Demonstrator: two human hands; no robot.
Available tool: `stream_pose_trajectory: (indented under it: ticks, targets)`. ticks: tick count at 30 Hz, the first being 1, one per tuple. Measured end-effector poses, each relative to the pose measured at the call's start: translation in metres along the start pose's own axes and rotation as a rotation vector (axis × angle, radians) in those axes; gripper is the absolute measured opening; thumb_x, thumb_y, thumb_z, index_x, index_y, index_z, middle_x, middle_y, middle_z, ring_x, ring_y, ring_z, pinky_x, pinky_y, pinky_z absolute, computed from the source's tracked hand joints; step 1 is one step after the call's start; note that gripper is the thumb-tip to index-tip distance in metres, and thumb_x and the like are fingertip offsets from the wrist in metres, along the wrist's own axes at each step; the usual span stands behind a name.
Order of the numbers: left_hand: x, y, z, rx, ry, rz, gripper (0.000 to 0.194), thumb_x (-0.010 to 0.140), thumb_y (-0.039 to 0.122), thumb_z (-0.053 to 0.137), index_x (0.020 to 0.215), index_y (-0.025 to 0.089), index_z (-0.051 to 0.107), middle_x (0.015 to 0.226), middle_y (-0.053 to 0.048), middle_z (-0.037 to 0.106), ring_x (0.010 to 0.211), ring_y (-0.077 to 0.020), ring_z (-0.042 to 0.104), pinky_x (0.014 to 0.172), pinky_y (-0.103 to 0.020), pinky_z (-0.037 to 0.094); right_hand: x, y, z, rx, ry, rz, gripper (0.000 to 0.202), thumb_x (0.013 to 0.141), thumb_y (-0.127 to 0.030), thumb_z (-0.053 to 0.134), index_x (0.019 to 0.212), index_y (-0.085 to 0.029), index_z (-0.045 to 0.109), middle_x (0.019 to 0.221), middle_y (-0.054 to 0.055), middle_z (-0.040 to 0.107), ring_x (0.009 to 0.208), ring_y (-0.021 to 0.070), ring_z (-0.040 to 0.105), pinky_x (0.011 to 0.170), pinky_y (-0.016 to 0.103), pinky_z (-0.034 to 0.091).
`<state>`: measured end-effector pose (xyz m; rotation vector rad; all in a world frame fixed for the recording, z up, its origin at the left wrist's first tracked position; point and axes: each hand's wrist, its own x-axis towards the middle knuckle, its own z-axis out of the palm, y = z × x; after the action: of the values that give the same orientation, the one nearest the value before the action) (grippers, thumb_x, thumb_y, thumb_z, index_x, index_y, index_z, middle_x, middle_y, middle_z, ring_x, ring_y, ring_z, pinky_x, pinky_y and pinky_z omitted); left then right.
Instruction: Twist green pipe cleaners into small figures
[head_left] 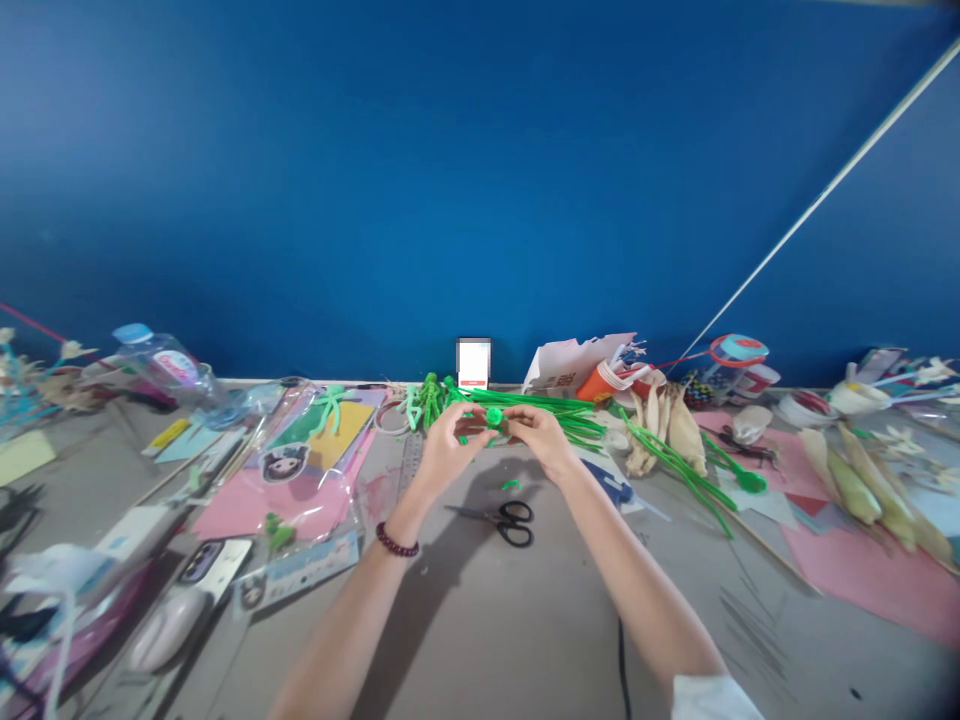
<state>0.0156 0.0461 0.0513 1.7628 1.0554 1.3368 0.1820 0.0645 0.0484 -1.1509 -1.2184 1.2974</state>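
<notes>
Both hands are raised above the middle of the table, pinching a small bright green coil of fuzzy pipe cleaner (494, 417) between them. My left hand (452, 445) has thumb and fingertips closed on its left side, and a beaded bracelet (397, 541) circles that wrist. From the other side my right hand (541, 438) grips the coil with its fingertips. Below lie black-handled scissors (504, 520), blades pointing left, and a short green scrap (511, 485). Behind the hands a bundle of long green pipe cleaners (574, 407) stretches right. Small green twisted figures (430, 400) stand just left of it.
A lit phone screen (473, 362) leans on the blue wall. Plastic-wrapped coloured paper (292, 470), a white phone (225, 565) and a bottle (169, 365) are on the left. To the right are dried husks (684, 435), more green stems (679, 465) and pink paper (877, 580).
</notes>
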Motion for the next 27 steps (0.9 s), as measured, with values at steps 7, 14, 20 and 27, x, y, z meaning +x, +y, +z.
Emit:
stream_pose_trajectory:
  ticks: [7,14,20,27]
  targets:
    - [0.001,-0.01,0.003,0.128,0.047,-0.103,0.023,0.074,0.035,0.064,0.087,0.016,0.064,0.078,-0.005,0.068,0.067,-0.0177,0.064,0.059,-0.027,0.051,-0.002,0.009,0.008,-0.251,0.062,-0.238,0.024,0.07,-0.034,0.063,0.085,-0.017,0.069,0.079,0.006,0.069,0.065,0.0165,0.06,0.058,0.028,0.049]
    - [-0.001,-0.012,0.01,0.144,0.117,-0.089,0.012,0.073,0.024,0.061,0.081,0.016,0.062,0.075,-0.003,0.064,0.067,-0.0146,0.06,0.059,-0.024,0.048,-0.007,0.007,0.013,-0.39,0.111,-0.314,0.016,0.071,-0.03,0.061,0.079,-0.017,0.067,0.077,0.006,0.069,0.066,0.0177,0.061,0.061,0.029,0.049]
    - [-0.001,-0.021,0.018,0.046,0.113,-0.153,0.015,0.071,0.025,0.062,0.083,0.016,0.064,0.069,-0.001,0.062,0.062,-0.0121,0.055,0.055,-0.022,0.045,-0.01,0.01,0.016,-0.492,0.147,-0.395,0.018,0.073,-0.022,0.053,0.081,-0.018,0.069,0.083,0.006,0.07,0.066,0.017,0.06,0.063,0.03,0.048]
    - [-0.001,-0.022,0.013,0.019,0.105,-0.163,0.012,0.068,0.022,0.063,0.078,0.015,0.066,0.069,-0.001,0.062,0.061,-0.0111,0.054,0.053,-0.021,0.043,-0.01,0.007,0.013,-0.526,0.059,-0.478,0.02,0.078,-0.018,0.047,0.084,-0.019,0.067,0.086,0.007,0.066,0.076,0.0183,0.062,0.068,0.03,0.05]
